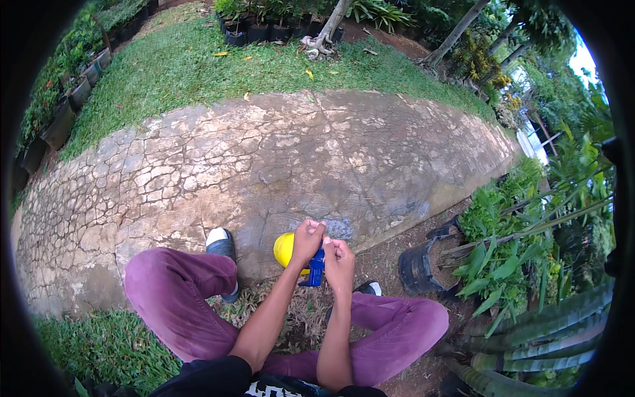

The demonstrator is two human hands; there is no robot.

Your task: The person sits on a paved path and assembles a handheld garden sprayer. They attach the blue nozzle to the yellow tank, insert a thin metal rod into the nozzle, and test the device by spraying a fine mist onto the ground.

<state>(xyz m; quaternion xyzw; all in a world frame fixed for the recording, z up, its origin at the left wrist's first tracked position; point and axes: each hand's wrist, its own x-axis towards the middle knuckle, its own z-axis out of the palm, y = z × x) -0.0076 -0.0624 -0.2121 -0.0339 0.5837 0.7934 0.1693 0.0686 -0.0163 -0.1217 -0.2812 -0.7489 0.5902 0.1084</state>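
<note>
My left hand (307, 242) and my right hand (338, 260) meet in front of me, fingertips pinched close together. Whatever lies between the fingertips is too small to make out. Just below and between the hands is a blue plastic part (315, 270), angular, with a short arm sticking out to the left; it looks like a sprayer head. A rounded bright yellow body (284, 249) shows behind my left hand and wrist, next to the blue part. My left hand hides much of it, so I cannot tell whether the two are joined.
I sit with knees apart at the edge of a cracked stone path (264, 159). A black plant pot (417, 271) with leafy plants stands to my right. Grass (178, 66), more potted plants (258, 30) and a tree trunk (327, 30) lie beyond the path.
</note>
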